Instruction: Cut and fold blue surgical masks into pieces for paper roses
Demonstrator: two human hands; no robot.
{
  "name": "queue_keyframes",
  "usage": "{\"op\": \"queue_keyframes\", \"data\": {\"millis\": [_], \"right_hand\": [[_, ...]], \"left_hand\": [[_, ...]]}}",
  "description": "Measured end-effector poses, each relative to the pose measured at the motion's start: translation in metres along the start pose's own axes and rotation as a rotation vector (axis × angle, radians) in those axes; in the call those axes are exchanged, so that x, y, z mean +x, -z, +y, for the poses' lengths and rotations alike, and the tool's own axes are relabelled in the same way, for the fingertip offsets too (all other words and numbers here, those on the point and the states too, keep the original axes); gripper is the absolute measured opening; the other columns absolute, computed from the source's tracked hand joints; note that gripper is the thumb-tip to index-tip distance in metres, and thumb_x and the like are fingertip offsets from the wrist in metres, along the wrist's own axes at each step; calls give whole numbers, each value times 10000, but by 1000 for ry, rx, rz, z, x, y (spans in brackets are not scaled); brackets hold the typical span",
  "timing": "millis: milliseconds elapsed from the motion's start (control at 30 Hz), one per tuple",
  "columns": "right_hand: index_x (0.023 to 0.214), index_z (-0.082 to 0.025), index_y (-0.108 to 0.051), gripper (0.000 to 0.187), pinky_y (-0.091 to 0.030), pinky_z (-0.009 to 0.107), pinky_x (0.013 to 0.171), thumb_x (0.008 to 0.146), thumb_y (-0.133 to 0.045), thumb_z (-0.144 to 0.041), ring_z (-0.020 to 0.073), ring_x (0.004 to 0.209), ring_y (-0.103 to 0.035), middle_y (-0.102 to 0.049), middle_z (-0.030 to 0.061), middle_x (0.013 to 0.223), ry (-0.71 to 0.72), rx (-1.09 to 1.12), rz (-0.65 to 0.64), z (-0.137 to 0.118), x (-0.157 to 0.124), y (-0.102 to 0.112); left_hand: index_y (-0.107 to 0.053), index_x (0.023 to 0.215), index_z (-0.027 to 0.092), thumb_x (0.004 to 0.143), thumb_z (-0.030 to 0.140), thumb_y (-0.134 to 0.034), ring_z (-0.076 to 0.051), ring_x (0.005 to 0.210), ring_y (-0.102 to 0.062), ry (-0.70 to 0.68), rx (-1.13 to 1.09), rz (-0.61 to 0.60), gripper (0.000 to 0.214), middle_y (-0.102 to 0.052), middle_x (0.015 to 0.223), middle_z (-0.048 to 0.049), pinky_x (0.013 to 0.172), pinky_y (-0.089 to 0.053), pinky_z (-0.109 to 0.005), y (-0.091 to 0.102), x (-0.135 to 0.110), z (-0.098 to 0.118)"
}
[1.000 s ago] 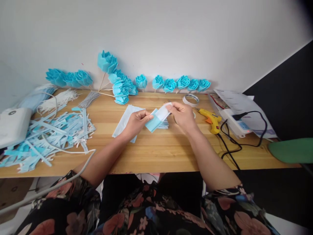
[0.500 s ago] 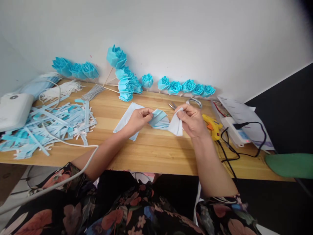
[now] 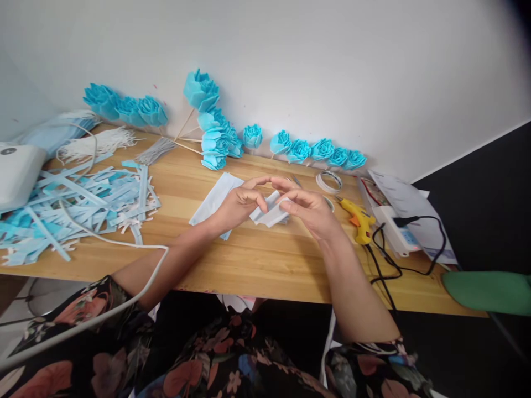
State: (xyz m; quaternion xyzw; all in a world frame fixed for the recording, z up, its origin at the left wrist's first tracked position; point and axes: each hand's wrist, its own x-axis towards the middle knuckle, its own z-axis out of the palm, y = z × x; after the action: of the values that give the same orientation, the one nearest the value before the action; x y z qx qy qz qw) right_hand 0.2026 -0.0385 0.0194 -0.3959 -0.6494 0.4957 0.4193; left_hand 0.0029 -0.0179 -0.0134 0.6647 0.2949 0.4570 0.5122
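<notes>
My left hand (image 3: 238,203) and my right hand (image 3: 306,207) meet over the middle of the wooden table (image 3: 257,260). Both pinch a small white and pale blue piece of mask fabric (image 3: 269,211) between thumbs and fingers, the other fingers arched above it. The piece hangs just above a small stack of cut blue pieces, mostly hidden behind it. A flat light-blue mask sheet (image 3: 213,200) lies under my left wrist.
Blue fabric roses (image 3: 319,149) line the wall, some on sticks (image 3: 207,127). A heap of cut blue strips (image 3: 78,204) covers the left. A tape roll (image 3: 329,179), yellow glue gun (image 3: 359,218), white box with black cable (image 3: 400,235) and green object (image 3: 485,290) sit right.
The hands had pulled a white layer away from the blue piece; now they have come back together and pinch the fabric between them. The view shifted slightly.
</notes>
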Motion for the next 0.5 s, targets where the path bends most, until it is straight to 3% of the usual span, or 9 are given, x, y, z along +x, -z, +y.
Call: {"op": "queue_keyframes", "data": {"millis": [67, 167, 267, 367, 433, 500], "right_hand": [[800, -247, -756, 189, -450, 417, 1007, 756, -773, -430, 268, 1255, -556, -652, 45, 1305, -61, 19, 8, 5, 1, -4], [832, -221, -757, 262, -502, 372, 888, 735, -774, -464, 224, 993, -658, -737, 58, 1054, -132, 57, 74, 14, 5, -10], [831, -205, -748, 300, -517, 325, 776, 697, -790, -470, 171, 782, -644, -734, 32, 855, -145, 102, 186, 22, 8, -15], [825, -198, -742, 295, -518, 298, 708, 684, -790, -452, 154, 716, -626, -721, 20, 791, -129, 106, 256, 25, 9, -16], [838, -199, -743, 279, -518, 288, 690, 692, -781, -434, 149, 705, -623, -721, 15, 786, -98, 73, 293, 26, 10, -15], [844, -200, -747, 257, -519, 283, 680, 704, -771, -415, 147, 700, -625, -725, 12, 792, -63, 29, 316, 26, 10, -14]], "left_hand": [[-710, 602, 207, 838, 363, -676, -254, 1295, -521, -7, -22, 24, 285, -570, 1395, -53, 1114, -347, -436, 0, 0, 0], [-700, 588, 197, 834, 360, -675, -261, 1270, -538, -2, -54, 32, 296, -569, 1397, -61, 1080, -383, -426, -1, -1, 2], [-720, 635, 190, 836, 308, -657, -254, 1255, -545, 9, -82, 60, 241, -606, 1351, -66, 1039, -414, -385, -2, -1, 1], [-751, 891, 186, 850, 303, -625, -217, 1071, -631, 77, -161, 150, 177, -690, 1173, -85, 924, -473, -343, -3, 0, 1], [-688, 1129, 180, 881, 368, -588, -182, 884, -653, 163, -217, 193, 327, -718, 1022, -82, 801, -496, -313, -4, 0, 2], [-635, 1221, 156, 906, 469, -538, -169, 793, -638, 232, -211, 174, 454, -716, 945, -83, 719, -487, -289, -5, 1, 4]]}}
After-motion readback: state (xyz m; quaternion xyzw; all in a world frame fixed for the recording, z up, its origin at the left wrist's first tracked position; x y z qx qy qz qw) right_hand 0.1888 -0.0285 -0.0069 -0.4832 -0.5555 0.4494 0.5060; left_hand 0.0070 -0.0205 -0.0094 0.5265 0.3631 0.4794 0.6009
